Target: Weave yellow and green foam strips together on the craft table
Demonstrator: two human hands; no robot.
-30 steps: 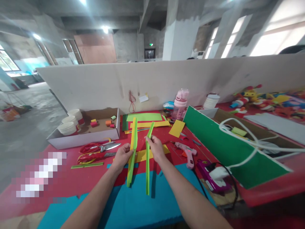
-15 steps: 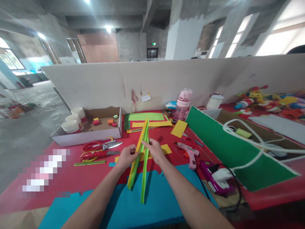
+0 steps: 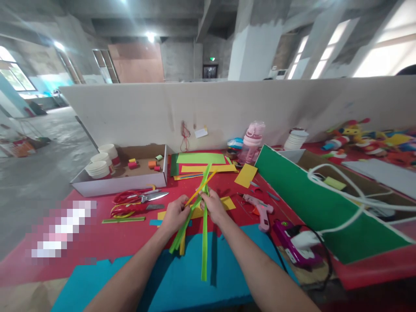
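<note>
Head view, from the left: a shallow cardboard box [image 3: 118, 186] on the red-covered tabletop [image 3: 81, 234] holds white cups [image 3: 98, 169] and small coloured rolls [image 3: 152, 164]. Nearer the person lie scissors [image 3: 154, 196], a red-handled tool [image 3: 130, 210] and a narrow green piece [image 3: 123, 220]. Toward the middle, the left hand [image 3: 176, 212] has thumb and fingers closed on green and yellow strips [image 3: 178, 239], which slant over a blue sheet [image 3: 162, 281]. Just beside it, the right hand [image 3: 212, 207] pinches a long green strip [image 3: 204, 255] near its upper part, the lower end hanging toward the person; the strips cross between the two hands. Farther right come a pink bottle [image 3: 252, 141] by the white partition [image 3: 146, 112], a yellow card [image 3: 246, 175], a pink glue gun [image 3: 260, 208], a purple power strip [image 3: 297, 247] with a white plug [image 3: 306, 239], and a green-sided box [image 3: 308, 203]. Colourful toys [image 3: 364, 141] lie at the far right.
</note>
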